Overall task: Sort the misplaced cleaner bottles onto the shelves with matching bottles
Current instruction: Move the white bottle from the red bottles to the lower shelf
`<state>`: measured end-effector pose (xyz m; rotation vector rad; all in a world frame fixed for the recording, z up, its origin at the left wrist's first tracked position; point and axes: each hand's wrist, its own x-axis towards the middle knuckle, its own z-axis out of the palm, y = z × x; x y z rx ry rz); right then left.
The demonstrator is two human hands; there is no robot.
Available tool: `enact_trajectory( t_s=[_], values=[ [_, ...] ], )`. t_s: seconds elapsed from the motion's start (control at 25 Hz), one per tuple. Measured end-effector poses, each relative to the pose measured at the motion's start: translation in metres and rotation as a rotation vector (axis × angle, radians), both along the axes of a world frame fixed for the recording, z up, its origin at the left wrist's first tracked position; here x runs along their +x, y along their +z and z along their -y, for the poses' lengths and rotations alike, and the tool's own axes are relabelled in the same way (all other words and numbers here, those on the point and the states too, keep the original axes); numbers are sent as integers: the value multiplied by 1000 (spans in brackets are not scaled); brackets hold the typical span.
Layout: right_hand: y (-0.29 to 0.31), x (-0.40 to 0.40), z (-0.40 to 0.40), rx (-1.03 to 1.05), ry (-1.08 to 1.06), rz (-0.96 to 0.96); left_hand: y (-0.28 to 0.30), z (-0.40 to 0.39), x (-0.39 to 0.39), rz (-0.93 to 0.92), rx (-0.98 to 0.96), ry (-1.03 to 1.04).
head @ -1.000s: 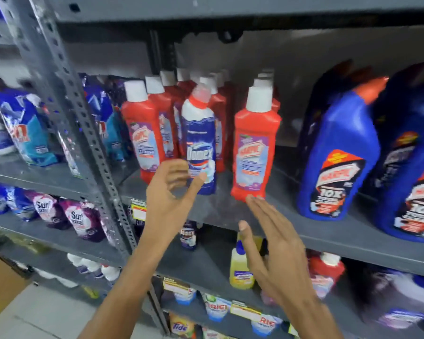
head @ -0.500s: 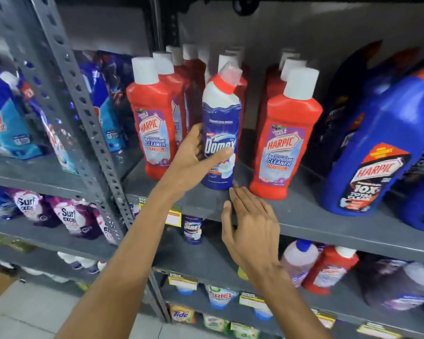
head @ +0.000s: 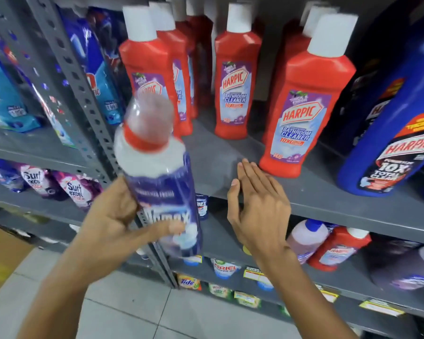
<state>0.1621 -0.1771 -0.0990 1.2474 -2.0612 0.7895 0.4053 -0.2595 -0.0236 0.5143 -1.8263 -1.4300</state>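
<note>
My left hand (head: 113,223) grips a blue and white Domex bottle (head: 157,172) with a red collar and clear cap, held off the shelf and tilted towards me. My right hand (head: 257,204) is open with fingers together, its fingertips resting on the grey shelf (head: 328,199) at its front edge. Red Harpic bathroom cleaner bottles (head: 233,77) with white caps stand in rows on that shelf, with a bare gap between them. Another Domex bottle (head: 202,206) shows on the shelf below, mostly hidden.
Big blue Harpic bottles (head: 387,143) stand at the right of the same shelf. A perforated metal upright (head: 83,94) divides the racks; detergent pouches (head: 81,192) fill the left shelves. Lower shelves hold red, pink and yellow bottles and small packs. Tiled floor lies below.
My left hand has closed on the Domex bottle and lifted it off the shelf from between the red bottles, towards me. My right hand stayed at the shelf edge.
</note>
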Motion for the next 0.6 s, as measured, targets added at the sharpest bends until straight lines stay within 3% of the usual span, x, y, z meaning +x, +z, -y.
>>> enact_trajectory(
  t_s=[0.24,0.4,0.6],
  values=[
    [-1,2,-1,-13,-15,-31,-137,0,9,394,180,-93],
    [2,3,-1,-26,-12,-32,-194,31,-23,467,171,-65],
    [1,4,-1,-22,-21,-32,-222,69,-55,475,242,13]
  ],
)
